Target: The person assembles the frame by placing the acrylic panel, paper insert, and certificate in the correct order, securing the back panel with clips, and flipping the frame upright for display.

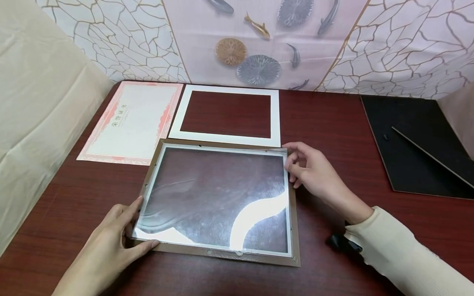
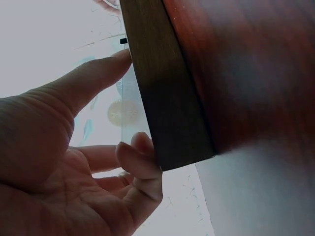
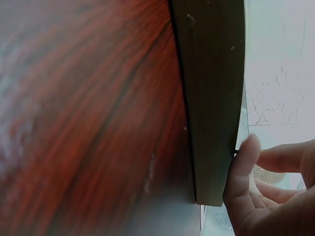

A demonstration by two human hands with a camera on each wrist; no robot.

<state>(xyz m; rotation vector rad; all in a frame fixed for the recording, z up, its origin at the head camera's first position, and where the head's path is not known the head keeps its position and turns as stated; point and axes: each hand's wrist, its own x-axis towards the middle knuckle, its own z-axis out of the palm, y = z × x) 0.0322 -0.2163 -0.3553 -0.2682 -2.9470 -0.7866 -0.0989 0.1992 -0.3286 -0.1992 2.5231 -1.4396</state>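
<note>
A brown picture frame (image 1: 259, 258) lies back side up on the table, small black tabs along its inner edges. Over its opening is a clear sheet (image 1: 218, 193) that reflects bright light. At the near left corner, my left hand (image 1: 107, 242) holds the sheet, thumb on the near edge and fingers along the left side. My right hand (image 1: 314, 170) pinches the sheet near its far right corner, fingers curled. The left wrist view shows the thumb (image 2: 106, 71) against the frame's side (image 2: 167, 93). In the right wrist view, the thumb (image 3: 243, 164) meets the frame's rim beside a tab.
A pink-bordered certificate (image 1: 135, 142) lies at the back left. Beside it is a white mat (image 1: 226, 137) with a rectangular cut-out, close behind the frame. A black backing board (image 1: 411, 164) with a partly raised stand lies at the right. A patterned cloth (image 1: 259, 41) covers the back wall.
</note>
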